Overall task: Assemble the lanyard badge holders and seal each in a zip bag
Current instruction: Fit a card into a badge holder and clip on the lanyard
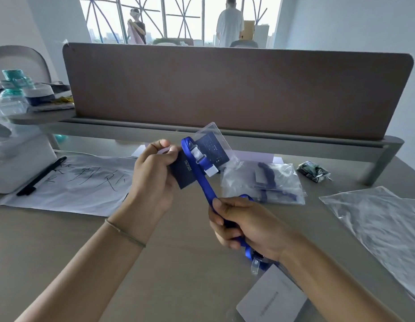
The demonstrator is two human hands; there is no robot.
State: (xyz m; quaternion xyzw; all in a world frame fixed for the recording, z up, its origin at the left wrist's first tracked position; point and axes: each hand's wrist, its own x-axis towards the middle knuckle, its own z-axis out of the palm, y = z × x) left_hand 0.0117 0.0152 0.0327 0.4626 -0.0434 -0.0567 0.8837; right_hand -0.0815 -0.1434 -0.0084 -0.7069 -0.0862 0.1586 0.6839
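Observation:
My left hand (153, 173) grips a dark blue card (184, 173) above the table. A clear badge holder (212, 141) with a dark insert sticks up behind the card. A blue lanyard strap (203, 180) with a clear clip loops over the card and holder and runs down into my right hand (243, 223), which grips the strap in a fist. The strap's tail with a second clear clip (255, 266) hangs below that hand.
A filled zip bag (264, 182) with a lanyard lies right of the hands. Empty clear bags (378, 224) lie at far right. A white card (271, 298) sits near the front edge. Written paper (74, 184) and a black pen (40, 176) lie left. A brown divider (225, 89) stands behind.

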